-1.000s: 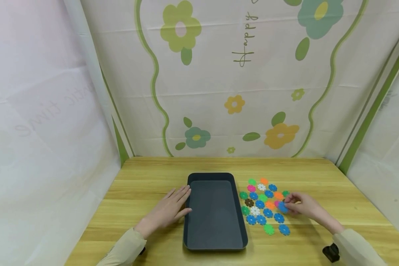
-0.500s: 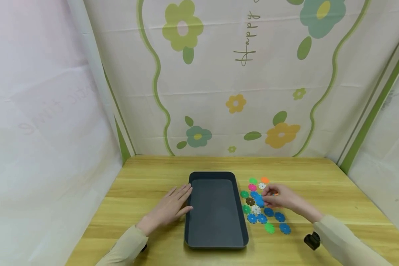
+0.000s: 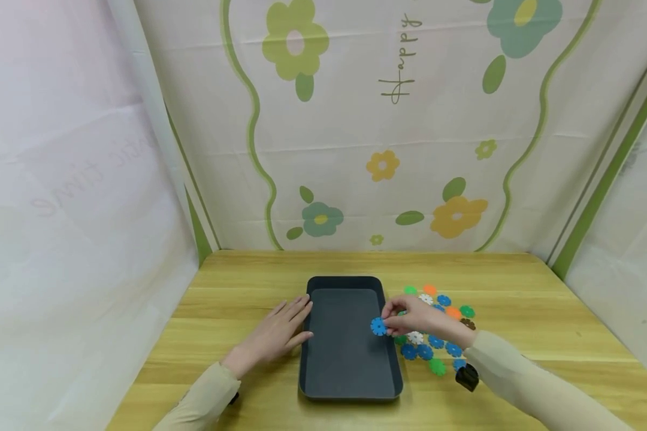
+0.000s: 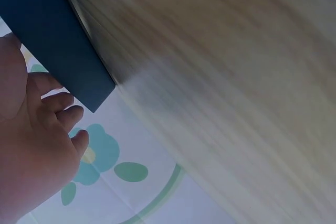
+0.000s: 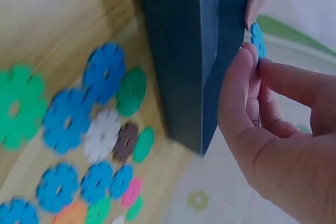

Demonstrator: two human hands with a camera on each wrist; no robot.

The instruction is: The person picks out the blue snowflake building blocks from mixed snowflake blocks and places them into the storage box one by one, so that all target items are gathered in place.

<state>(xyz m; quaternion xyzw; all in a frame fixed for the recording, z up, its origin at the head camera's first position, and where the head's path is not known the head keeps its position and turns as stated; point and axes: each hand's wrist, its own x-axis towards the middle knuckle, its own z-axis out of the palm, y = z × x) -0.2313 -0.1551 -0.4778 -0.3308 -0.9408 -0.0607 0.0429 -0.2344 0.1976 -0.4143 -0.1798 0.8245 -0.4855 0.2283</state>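
A blue notched plastic disc (image 3: 378, 326) is pinched between the thumb and forefinger of my right hand (image 3: 412, 316). It hangs over the right side of a dark grey rectangular tray (image 3: 350, 383). In the right wrist view the same blue disc (image 5: 257, 40) shows nearly edge-on at the fingertips. My left hand (image 3: 275, 332) lies with straight fingers along the tray's left rim, fingertips at the edge. The left wrist view has the left hand (image 4: 39, 129) beside the tray's outer wall (image 4: 58, 40). The tray's inside floor holds no discs.
Loose notched discs in several colours lie right of the tray, such as a light green disc (image 3: 437, 367) and an orange disc (image 3: 453, 313); my right hand hides some. Behind the wooden table (image 3: 248, 269) hangs a flower-printed cloth (image 3: 323, 120).
My right hand has carried the blue disc leftward from the right side of the loose discs to above the tray. The left hand has stayed at the tray's rim.
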